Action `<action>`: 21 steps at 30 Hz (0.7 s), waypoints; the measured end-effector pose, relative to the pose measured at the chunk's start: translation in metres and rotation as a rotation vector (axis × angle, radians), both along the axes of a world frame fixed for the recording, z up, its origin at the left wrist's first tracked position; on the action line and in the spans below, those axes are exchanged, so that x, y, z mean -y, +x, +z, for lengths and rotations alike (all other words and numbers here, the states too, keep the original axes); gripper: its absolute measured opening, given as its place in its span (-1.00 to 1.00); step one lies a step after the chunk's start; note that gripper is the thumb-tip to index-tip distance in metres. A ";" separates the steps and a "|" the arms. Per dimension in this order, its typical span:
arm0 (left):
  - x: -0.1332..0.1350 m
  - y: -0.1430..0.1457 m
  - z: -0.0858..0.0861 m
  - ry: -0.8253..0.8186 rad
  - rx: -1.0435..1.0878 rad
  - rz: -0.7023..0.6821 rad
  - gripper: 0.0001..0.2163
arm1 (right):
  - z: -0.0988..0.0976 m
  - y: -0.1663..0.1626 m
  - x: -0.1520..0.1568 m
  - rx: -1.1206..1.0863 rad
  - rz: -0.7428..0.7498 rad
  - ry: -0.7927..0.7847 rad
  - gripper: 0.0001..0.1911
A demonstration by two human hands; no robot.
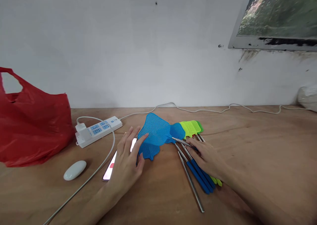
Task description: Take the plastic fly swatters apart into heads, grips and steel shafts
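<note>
My right hand (203, 155) is closed around the metal shaft of a blue fly swatter (156, 131), whose mesh head points left. My left hand (127, 157) is open, fingers spread, near the left edge of that head and over a lit phone (111, 165), which it partly covers. Another blue swatter head (150, 150) lies below, overlapped by the held one. Under and beside my right hand is a row of fly swatters with blue, yellow-green (190, 128) and green (200, 127) heads. Their blue handles (199, 177) point toward me. A bare metal rod (190, 182) lies beside them.
A white power strip (99, 131) with a plugged-in charger stands at the left. Its cord (198, 111) runs along the wall. A white mouse-shaped object (75, 170) and a charging cable (91, 177) lie nearer. A red plastic bag (37, 122) stands far left on the wooden table (260, 145).
</note>
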State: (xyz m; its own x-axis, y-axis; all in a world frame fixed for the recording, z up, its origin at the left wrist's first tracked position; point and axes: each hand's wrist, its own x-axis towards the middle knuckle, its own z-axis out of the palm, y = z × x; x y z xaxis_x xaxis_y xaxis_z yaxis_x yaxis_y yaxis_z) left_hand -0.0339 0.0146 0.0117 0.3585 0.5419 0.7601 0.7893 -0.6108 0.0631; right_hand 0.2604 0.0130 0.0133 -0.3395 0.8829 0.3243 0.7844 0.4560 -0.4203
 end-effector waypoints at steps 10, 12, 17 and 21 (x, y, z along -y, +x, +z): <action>0.004 -0.008 -0.003 -0.025 0.012 -0.402 -0.78 | 0.000 -0.008 0.007 0.124 0.091 0.062 -0.94; 0.010 -0.001 -0.002 -0.172 0.117 -0.439 -0.86 | -0.001 -0.012 0.011 0.117 0.181 0.058 -0.93; 0.019 0.013 0.004 -0.621 0.542 -0.241 -0.58 | -0.006 -0.017 0.015 0.201 0.227 0.184 -0.74; 0.013 0.016 0.012 -0.947 0.866 -0.226 -0.56 | -0.008 -0.015 0.013 0.270 0.089 0.295 -0.71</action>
